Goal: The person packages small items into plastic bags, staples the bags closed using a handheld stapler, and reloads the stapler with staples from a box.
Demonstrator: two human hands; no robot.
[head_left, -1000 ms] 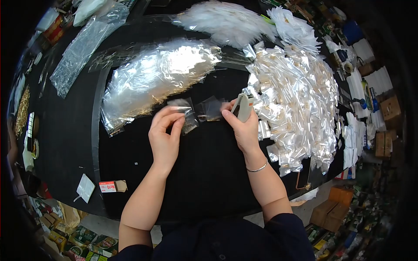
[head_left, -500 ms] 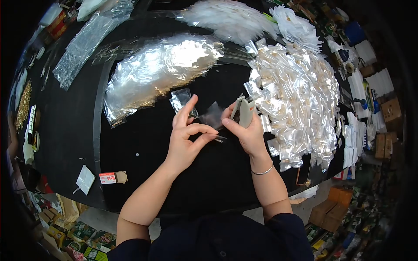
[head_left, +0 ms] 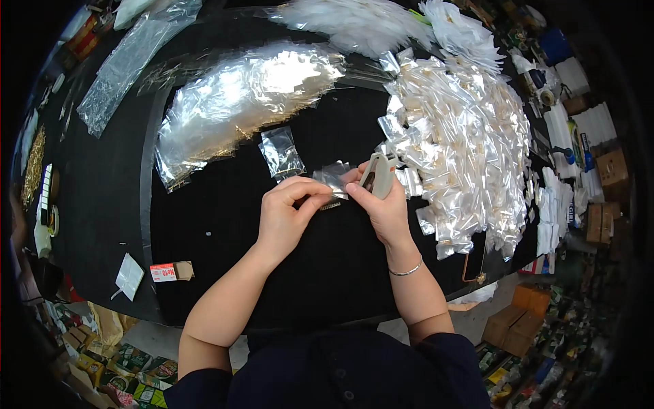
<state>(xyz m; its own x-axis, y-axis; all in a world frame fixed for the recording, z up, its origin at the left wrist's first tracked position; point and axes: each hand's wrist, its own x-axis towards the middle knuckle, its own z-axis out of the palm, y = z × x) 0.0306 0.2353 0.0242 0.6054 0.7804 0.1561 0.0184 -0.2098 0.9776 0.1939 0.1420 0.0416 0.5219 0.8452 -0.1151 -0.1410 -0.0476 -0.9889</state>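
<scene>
My right hand (head_left: 387, 210) is wrapped around a light grey stapler (head_left: 385, 178), its thumb near the jaw end. Between my two hands is a small clear plastic bag (head_left: 334, 175). The fingers of my left hand (head_left: 289, 210) are closed in a pinch at the bag's near left edge, with a dark strip of small pieces just below them. Another clear bag (head_left: 281, 153), with gold-coloured bits along its lower edge, lies flat on the black table beyond my left hand.
Overlapping flat clear bags (head_left: 238, 102) spread at the far left. A large heap of folded bags (head_left: 470, 157) covers the right side. A red and white staple box (head_left: 170, 271) and a white tag-like piece (head_left: 129, 277) lie at the near left.
My left hand's raised fingers have folded down into the pinch, and the hand has moved slightly left. The stapler stays in my right hand. The whole view has shifted a little.
</scene>
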